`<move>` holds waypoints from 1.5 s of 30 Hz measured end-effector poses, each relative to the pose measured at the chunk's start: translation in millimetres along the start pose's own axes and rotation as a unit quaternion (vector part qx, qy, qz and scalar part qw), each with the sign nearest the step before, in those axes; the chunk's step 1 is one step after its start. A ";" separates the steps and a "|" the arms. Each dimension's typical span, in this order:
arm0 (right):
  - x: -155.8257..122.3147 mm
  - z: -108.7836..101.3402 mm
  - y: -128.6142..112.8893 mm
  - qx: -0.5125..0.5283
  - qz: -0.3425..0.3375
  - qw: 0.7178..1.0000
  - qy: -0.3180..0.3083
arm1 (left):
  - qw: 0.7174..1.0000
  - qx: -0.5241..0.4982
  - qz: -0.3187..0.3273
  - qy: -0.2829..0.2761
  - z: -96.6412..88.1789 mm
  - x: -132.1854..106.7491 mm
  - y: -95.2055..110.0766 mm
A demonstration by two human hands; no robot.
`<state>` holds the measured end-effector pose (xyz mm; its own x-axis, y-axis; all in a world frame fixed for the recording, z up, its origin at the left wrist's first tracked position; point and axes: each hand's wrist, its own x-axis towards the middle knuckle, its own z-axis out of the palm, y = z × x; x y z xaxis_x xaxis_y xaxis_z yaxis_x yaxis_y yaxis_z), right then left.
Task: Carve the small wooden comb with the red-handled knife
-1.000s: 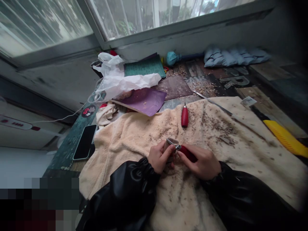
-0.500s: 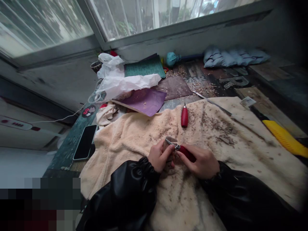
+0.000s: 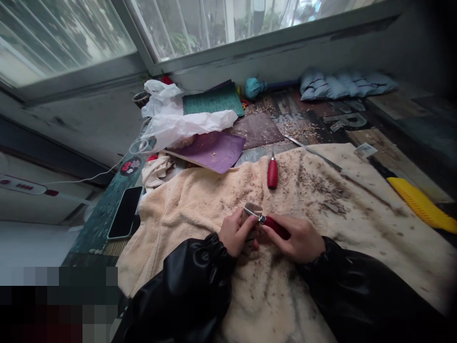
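My right hand (image 3: 299, 239) is closed around the red handle of a carving knife (image 3: 276, 226), its metal blade pointing left. My left hand (image 3: 235, 232) grips a small piece of wood (image 3: 253, 208), mostly hidden by the fingers. The blade lies against the wood near its upper end, and my left thumb rests close to the blade. Beyond my hands, a second red-handled tool (image 3: 272, 173) lies on the beige towel (image 3: 178, 209) with its thin metal tip pointing away. Dark shavings (image 3: 328, 190) are scattered over the towel.
A phone (image 3: 125, 212) lies on the left. Farther back are a purple sheet (image 3: 217, 151), a white plastic bag (image 3: 193, 125) and a green board (image 3: 216, 101). A long metal strip (image 3: 314, 151) and a yellow-handled tool (image 3: 423, 202) lie to the right.
The blade and the wood's top have shifted very slightly in my hands. Both hands keep their grip, and the whole view has moved a little.
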<state>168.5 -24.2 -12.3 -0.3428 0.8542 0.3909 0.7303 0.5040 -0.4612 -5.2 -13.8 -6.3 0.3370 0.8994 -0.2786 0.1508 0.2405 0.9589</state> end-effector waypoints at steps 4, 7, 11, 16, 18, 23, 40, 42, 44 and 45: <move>-2.3 3.7 -0.3 -0.035 0.000 0.999 0.021 | 1.000 -0.018 -0.004 0.008 1.4 -0.3 3.2; -3.6 5.7 -1.8 -0.043 0.011 0.998 0.034 | 1.000 -0.019 -0.007 0.014 2.6 -0.1 4.5; -3.0 5.3 -2.2 -0.044 0.020 0.998 0.042 | 0.999 -0.026 -0.010 0.026 2.7 0.5 3.7; 1.5 0.2 -1.0 0.006 0.004 1.000 -0.002 | 0.999 -0.012 0.012 0.039 1.2 1.7 0.3; 2.3 -1.0 -1.3 0.008 0.008 1.000 -0.009 | 0.999 -0.024 0.008 0.030 1.2 1.7 0.2; -0.6 1.5 -2.4 -0.018 0.024 0.999 0.012 | 0.998 -0.058 -0.015 0.006 2.4 1.1 3.0; -2.1 1.1 -1.0 -0.012 0.034 0.999 -0.004 | 0.997 -0.078 -0.021 0.003 2.9 1.6 4.5; -3.3 2.6 -0.6 -0.028 0.033 0.999 0.004 | 0.997 -0.076 -0.023 0.006 2.9 2.1 3.6; -3.3 3.0 -0.5 -0.029 0.036 0.999 0.004 | 0.997 -0.075 -0.023 0.005 2.8 2.6 1.7; -2.8 2.6 -0.5 -0.023 0.035 0.999 -0.001 | 0.997 -0.074 -0.021 0.005 2.8 2.8 0.6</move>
<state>167.6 -26.5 -15.3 -0.2906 0.8879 0.3567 0.7789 0.4361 -0.4507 -1.6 -12.1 -6.6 0.3239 0.8908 -0.3187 0.0249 0.3287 0.9441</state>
